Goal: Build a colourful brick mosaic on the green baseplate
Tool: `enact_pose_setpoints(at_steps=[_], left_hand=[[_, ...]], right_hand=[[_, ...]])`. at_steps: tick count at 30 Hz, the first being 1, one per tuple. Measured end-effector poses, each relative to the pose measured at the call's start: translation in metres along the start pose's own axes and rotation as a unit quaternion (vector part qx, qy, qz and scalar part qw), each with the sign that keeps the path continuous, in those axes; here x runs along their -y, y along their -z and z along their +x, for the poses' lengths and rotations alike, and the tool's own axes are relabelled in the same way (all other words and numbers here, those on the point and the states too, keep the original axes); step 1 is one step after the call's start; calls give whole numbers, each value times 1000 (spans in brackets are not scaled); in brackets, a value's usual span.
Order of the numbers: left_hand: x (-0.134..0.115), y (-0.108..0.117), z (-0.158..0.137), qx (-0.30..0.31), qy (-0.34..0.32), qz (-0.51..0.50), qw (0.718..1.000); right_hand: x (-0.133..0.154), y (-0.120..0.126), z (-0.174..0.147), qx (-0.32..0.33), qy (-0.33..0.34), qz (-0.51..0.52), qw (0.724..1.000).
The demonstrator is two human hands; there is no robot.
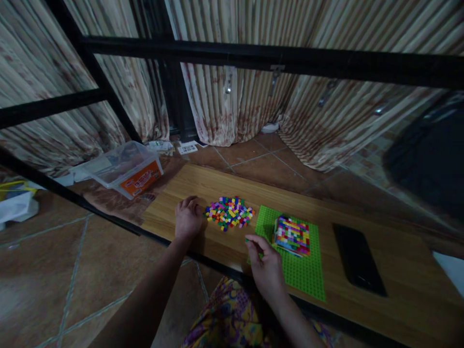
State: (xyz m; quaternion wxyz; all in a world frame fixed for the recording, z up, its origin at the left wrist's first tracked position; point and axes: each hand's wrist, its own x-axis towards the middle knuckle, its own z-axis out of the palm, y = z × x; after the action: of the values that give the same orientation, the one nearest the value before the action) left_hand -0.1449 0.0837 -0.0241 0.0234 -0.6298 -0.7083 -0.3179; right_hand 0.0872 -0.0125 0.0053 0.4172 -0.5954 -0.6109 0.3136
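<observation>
Small colourful toy bricks [230,212] lie in a loose pile on the wooden tabletop. At the pile's left edge rests my left hand [188,218], back upward with the fingers curled under; whatever they may hold is hidden. Between thumb and forefinger, my right hand [266,261] pinches a tiny green brick [247,239]. It hovers over the near-left edge of a green studded baseplate [302,275]. On that plate stands a low block of multicoloured bricks [293,236], roughly rectangular, just beyond and right of my right hand.
A black phone-like slab [358,258] lies right of the baseplate. Off the table's left end, a clear plastic box [126,166] with an orange label sits on the floor. Dark metal bars [232,52] and striped curtains [213,106] are behind. A dark bulky shape [427,150] stands right.
</observation>
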Motion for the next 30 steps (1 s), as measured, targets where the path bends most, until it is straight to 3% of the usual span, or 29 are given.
enact_pose_setpoints(at_steps=[6, 18, 30], left_hand=[[4, -1, 1, -5, -21, 16, 1000], [5, 0, 4, -1, -34, 13, 999], [4, 0, 6, 3, -47, 18, 999]], right_hand=[[2, 23, -9, -18, -17, 32, 999], [-25, 70, -32, -81, -17, -41, 996], [-33, 87, -15, -148, 54, -157, 975]])
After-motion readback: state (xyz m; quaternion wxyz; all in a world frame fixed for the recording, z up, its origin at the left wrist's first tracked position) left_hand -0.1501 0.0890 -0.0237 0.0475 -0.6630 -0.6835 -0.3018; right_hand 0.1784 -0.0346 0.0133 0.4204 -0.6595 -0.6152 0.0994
